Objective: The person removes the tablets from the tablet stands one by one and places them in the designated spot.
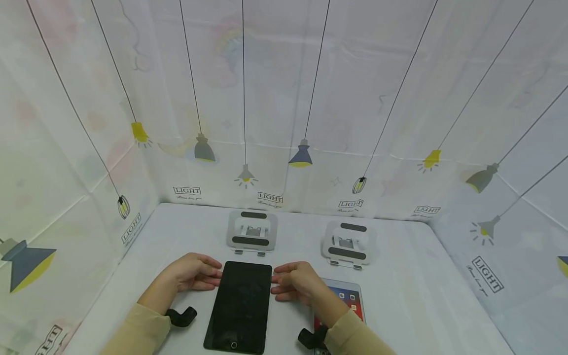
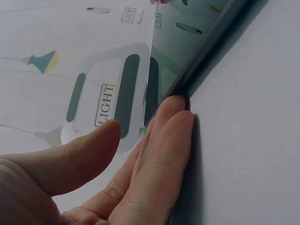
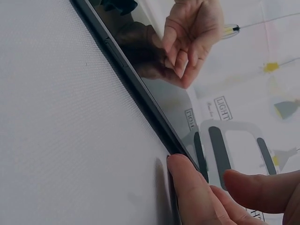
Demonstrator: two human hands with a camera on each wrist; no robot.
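A black tablet (image 1: pixel 243 301) with a dark screen lies on the white table in front of me, its round button at the near end. My left hand (image 1: pixel 195 272) is at its left edge, and in the left wrist view extended fingers (image 2: pixel 168 145) touch that edge, thumb held apart. On the opposite side my right hand (image 1: pixel 298 283) has its fingertips at the right edge; the right wrist view shows straight fingers (image 3: pixel 192 187) against the tablet's side (image 3: pixel 136 84). Beyond the tablet stands a grey-white folding tablet stand (image 1: pixel 252 230) with dark pads.
A second, white-framed tablet (image 1: pixel 357 296) with a lit screen lies to the right, partly hidden under my right forearm. Behind it is another matching stand (image 1: pixel 348 244). A curtain (image 1: pixel 284 98) printed with lamps encloses the table (image 1: pixel 408 286) at the back and sides.
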